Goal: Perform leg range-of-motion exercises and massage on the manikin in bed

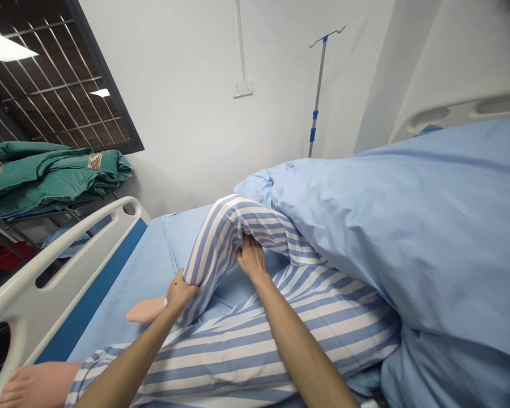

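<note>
On the bed lies a figure, seemingly a manikin, in blue-and-white striped trousers (246, 334). Its far leg (215, 243) is bent, with the knee raised off the mattress. My left hand (182, 290) is closed round the lower end of that leg, just above the far foot (147, 310). Behind the bent knee is my right hand (251, 256), its fingertips partly hidden in the trouser cloth and closed on it. The near leg lies stretched out below my forearms, ending in the near foot (38, 385).
A light blue quilt (408, 226) covers the figure's upper part at right. The bed's footboard (80, 249) stands at left, beyond it folded green cloths (55, 175) on a rack. An IV pole (318, 90) rises near the white wall.
</note>
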{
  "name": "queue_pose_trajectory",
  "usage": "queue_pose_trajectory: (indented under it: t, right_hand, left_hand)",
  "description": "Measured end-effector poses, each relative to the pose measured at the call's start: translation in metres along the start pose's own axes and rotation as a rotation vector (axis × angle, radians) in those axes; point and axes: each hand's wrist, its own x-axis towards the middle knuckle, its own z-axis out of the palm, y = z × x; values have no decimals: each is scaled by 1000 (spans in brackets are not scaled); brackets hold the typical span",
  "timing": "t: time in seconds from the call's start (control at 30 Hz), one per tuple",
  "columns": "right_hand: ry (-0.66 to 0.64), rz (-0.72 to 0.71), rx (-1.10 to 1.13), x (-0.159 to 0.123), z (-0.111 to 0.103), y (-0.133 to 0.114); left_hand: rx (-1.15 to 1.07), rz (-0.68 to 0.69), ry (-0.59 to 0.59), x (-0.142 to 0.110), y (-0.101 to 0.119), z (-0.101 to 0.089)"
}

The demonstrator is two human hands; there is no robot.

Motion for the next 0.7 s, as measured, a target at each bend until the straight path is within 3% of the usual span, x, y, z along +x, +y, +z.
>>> queue_pose_trajectory:
  t: [0.27, 0.53, 0.7]
  right_hand:
    - [-260, 9, -12, -8, -5, -6]
    - [-811, -4, 72, -18, 1, 0]
    - [-999, 51, 50, -25, 9, 2]
  left_hand:
    - [301, 91, -5, 20, -50, -61]
    - [638, 185, 20, 36, -81, -133]
    - [778, 325, 6, 37, -91, -144]
